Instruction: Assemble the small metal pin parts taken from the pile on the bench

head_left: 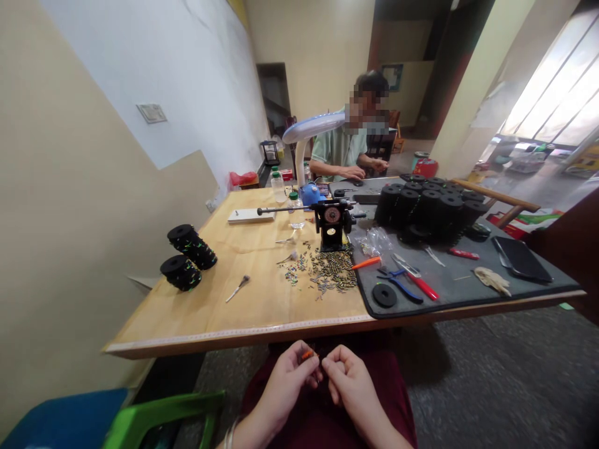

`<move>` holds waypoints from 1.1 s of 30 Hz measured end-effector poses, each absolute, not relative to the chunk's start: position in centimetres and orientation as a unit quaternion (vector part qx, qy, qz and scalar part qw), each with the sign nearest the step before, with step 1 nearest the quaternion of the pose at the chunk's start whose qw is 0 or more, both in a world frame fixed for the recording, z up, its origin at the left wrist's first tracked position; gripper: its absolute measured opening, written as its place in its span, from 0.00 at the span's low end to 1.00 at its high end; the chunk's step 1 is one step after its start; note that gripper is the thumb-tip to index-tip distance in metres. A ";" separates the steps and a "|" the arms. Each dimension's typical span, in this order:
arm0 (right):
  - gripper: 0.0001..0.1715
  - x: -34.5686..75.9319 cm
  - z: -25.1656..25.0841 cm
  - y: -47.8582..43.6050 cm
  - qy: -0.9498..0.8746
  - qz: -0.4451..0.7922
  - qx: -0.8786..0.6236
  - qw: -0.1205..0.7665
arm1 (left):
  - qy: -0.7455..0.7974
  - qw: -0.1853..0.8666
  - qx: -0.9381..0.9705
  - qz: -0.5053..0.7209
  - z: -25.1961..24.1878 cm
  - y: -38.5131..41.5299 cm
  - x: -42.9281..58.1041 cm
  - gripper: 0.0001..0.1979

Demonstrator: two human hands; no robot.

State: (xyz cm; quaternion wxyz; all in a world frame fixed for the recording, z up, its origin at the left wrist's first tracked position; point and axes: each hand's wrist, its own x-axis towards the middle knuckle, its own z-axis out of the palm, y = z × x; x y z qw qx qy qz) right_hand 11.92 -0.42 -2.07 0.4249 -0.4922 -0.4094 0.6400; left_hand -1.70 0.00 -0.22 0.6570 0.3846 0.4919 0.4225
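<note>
Over my lap, in front of the table's near edge, my left hand (292, 374) is closed in a pinch on a small orange piece (307, 354). Only part of that piece shows between the fingers. Close beside it, my right hand (349, 377) also pinches, fingertips almost meeting the left ones; what it holds, if anything, is too small to make out. On the table beyond lie a pile of small metallic pieces (334, 269) and a scatter of tiny coloured beads (292, 274). A black foam spool (384, 295) lies flat on the grey mat (421, 308).
A black winding device (331, 221) with a long rod stands mid-table. Pliers (405, 290), red-handled scissors (421, 284) and an orange tapered tool (366, 262) lie on the mat. Black foam rolls (421, 209) stack behind; more rolls (180, 272) stand left. A person (339, 149) sits opposite.
</note>
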 end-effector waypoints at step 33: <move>0.28 11.9 -2.0 -0.2 -0.384 0.658 -0.479 0.436 | 0.499 0.623 0.463 0.384 -0.1 -0.3 -1.2 0.16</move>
